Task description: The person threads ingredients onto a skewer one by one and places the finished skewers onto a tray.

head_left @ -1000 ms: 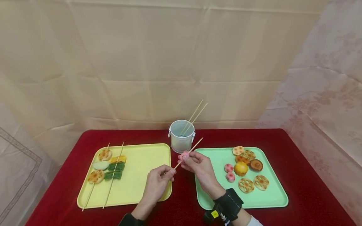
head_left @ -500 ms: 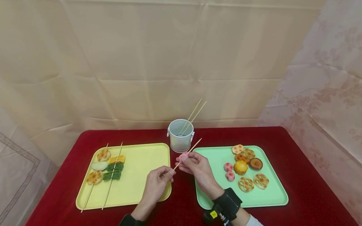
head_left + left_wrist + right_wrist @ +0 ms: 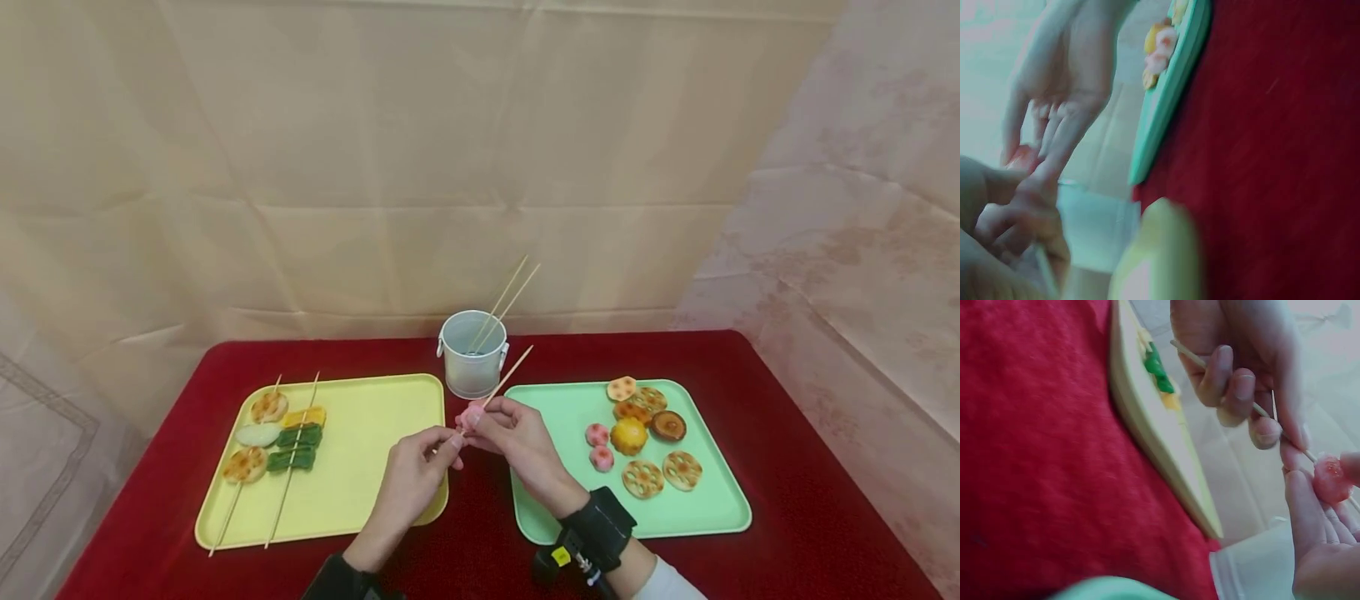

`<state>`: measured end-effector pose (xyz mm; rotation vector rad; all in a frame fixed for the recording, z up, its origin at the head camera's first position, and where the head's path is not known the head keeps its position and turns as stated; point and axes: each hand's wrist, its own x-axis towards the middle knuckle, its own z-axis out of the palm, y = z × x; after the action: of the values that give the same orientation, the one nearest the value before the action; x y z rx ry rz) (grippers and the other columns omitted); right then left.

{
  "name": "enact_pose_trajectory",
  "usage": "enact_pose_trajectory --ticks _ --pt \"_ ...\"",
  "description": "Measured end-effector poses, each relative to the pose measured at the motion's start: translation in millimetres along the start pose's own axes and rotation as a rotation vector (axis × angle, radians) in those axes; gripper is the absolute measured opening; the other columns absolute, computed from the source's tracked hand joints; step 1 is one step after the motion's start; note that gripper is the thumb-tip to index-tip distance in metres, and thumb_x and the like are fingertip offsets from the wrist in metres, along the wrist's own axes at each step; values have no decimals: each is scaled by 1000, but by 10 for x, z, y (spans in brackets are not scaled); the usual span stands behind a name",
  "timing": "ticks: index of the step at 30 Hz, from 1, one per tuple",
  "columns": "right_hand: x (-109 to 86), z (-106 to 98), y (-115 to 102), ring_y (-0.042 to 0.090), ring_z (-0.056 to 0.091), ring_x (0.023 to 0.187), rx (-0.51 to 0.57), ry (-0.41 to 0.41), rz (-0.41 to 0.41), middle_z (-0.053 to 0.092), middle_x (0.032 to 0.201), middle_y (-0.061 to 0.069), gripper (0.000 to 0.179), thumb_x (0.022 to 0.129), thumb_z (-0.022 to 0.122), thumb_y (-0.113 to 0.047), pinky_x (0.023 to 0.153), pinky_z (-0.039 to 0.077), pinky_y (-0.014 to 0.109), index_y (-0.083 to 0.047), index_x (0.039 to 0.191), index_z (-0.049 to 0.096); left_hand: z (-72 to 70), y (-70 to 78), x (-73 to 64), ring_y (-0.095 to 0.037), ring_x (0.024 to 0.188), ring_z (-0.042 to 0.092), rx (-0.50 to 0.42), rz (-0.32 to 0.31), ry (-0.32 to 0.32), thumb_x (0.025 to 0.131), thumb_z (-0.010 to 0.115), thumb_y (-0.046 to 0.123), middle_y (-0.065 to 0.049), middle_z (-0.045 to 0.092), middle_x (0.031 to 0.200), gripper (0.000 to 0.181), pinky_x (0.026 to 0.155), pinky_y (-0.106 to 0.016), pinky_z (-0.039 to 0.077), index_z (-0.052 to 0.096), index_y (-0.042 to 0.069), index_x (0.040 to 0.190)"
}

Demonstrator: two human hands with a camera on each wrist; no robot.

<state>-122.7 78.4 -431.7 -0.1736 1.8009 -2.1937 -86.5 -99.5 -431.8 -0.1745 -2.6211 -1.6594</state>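
My left hand (image 3: 412,475) grips a thin wooden skewer (image 3: 512,372) near its lower end, thumb against the forefinger. The stick slants up to the right. A pink ball (image 3: 470,417) is threaded on it and pinched by my right hand (image 3: 522,446). In the right wrist view the ball (image 3: 1332,479) shows reddish flecks, and the skewer runs back under the left fingers with its end sticking out behind. Both hands' fingertips meet close to the ball, between the two trays. Two similar pink balls (image 3: 601,457) lie on the green tray (image 3: 547,508).
The green tray also carries lotus root slices (image 3: 682,471), a yellow ball (image 3: 628,436) and a mushroom cap (image 3: 668,426). Two loaded skewers (image 3: 279,508) rest on the yellow tray (image 3: 375,400) at left. A metal bucket (image 3: 472,358) with two bare skewers stands behind my hands.
The gap between my hands has closed: the pink ball has come down the skewer to the left fingertips, and more bare stick shows above it. The head view has shifted slightly.
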Motion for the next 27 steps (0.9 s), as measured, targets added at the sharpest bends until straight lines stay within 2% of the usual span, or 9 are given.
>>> enact_pose_trajectory --ticks 5,9,14,17,20,22,24,27 --pt "39 -133 -138 20 72 107 -95 19 -26 73 117 19 41 100 72 -23 92 57 36 6 125 61 -59 103 137 -9 57 60 45 80 -111 100 68 8 -4 67 70 13 55 -23 50 75 2 93" --pt "71 -224 -239 21 72 106 -218 -5 -40 74 115 15 42 101 70 -29 92 57 35 4 126 63 -72 140 188 -10 60 62 65 91 -113 99 69 10 3 65 66 13 57 -24 51 75 2 90" --pt "80 -364 -402 30 72 107 -410 -16 -39 73 116 16 43 102 68 -32 93 57 38 4 126 66 -83 103 154 -12 61 63 76 63 -87 97 73 10 6 68 67 9 58 -25 48 79 5 92" --pt "58 -528 -521 29 73 102 -632 33 -43 75 110 12 42 101 68 -37 90 58 38 -3 124 70 -87 75 129 -13 63 63 74 58 -56 96 74 11 7 70 67 9 60 -26 48 80 7 92" --pt "5 -742 -628 20 71 85 -905 104 -79 76 101 3 33 100 69 -39 81 56 37 -11 116 75 -89 52 118 -12 66 64 86 54 -27 96 74 12 9 70 68 8 63 -26 47 81 10 92" --pt "-37 -877 -666 14 66 79 -1075 134 -108 75 94 -1 25 99 71 -34 76 53 36 -12 109 76 -88 38 112 -11 68 63 90 49 -22 95 75 11 10 71 68 7 63 -27 46 82 10 93" --pt "-71 -990 -678 11 63 75 -1211 133 -120 73 90 -3 21 98 73 -28 75 53 37 -10 105 77 -82 24 111 -9 70 63 86 38 -28 95 75 11 10 71 69 8 64 -27 47 82 10 95" --pt "-118 -1108 -660 11 63 76 -1354 85 -103 69 75 -5 15 95 75 -20 74 54 38 -6 100 76 -65 5 110 -11 70 64 70 28 -46 96 74 11 8 72 70 9 64 -26 49 82 9 97"
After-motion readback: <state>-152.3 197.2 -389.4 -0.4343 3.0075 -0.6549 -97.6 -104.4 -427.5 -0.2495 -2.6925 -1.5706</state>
